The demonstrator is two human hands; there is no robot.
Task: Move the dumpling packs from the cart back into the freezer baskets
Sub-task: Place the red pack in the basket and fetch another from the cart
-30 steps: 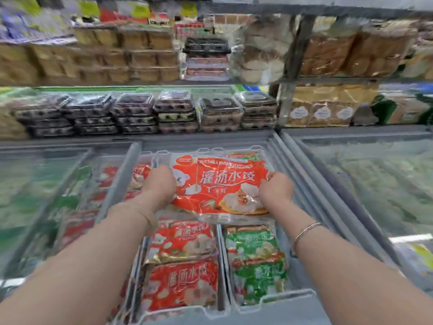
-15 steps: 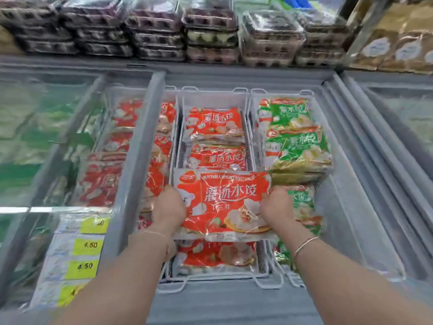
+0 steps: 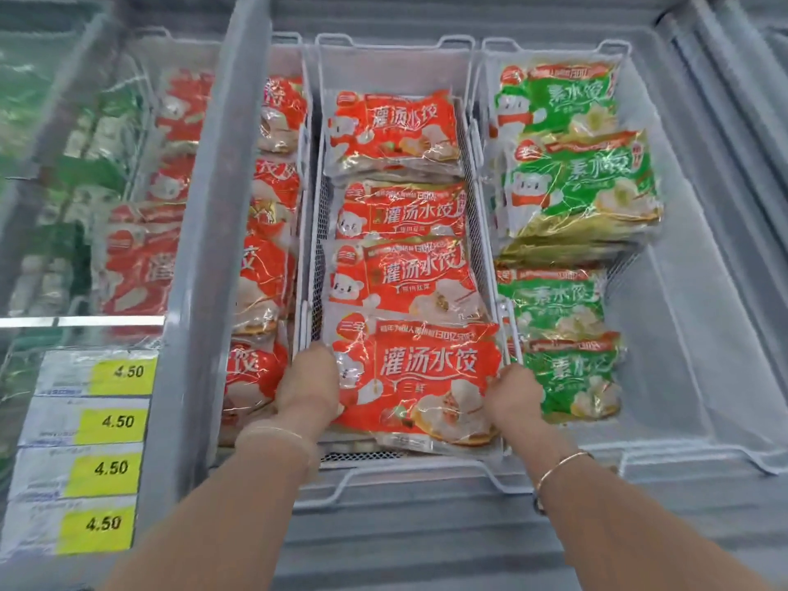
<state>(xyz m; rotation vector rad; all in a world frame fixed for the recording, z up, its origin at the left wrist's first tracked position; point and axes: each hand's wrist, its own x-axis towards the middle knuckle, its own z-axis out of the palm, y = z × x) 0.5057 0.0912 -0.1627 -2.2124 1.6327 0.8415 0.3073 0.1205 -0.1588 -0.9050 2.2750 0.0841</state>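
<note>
Fingers of both hands curl out of sight round the short edges of a shiny red plastic dumpling pack [image 3: 415, 381] printed with white characters, so only the backs of the hands show: the left hand [image 3: 308, 383] grips its left edge and the right hand [image 3: 514, 394] grips its right edge. That pack lies flat at the near end of the middle white wire freezer basket [image 3: 394, 57], its far edge overlapping the next of three more red dumpling packs [image 3: 394, 134] that run in a row towards the far end of the same basket. Just to the right, a second white wire basket [image 3: 554, 49] holds green plastic dumpling packs [image 3: 580, 189], stacked higher in its far half and lower near the right hand. On the left, a third basket holds further red packs [image 3: 264, 275], partly hidden behind a grey freezer lid frame [image 3: 204, 249] that runs from near to far. Left of that frame, under the glass, sit four yellow price tags [image 3: 113, 422], each reading 4.50. A thin gold bracelet [image 3: 563, 462] circles the right wrist, and a finer one [image 3: 273, 432] circles the left.
</note>
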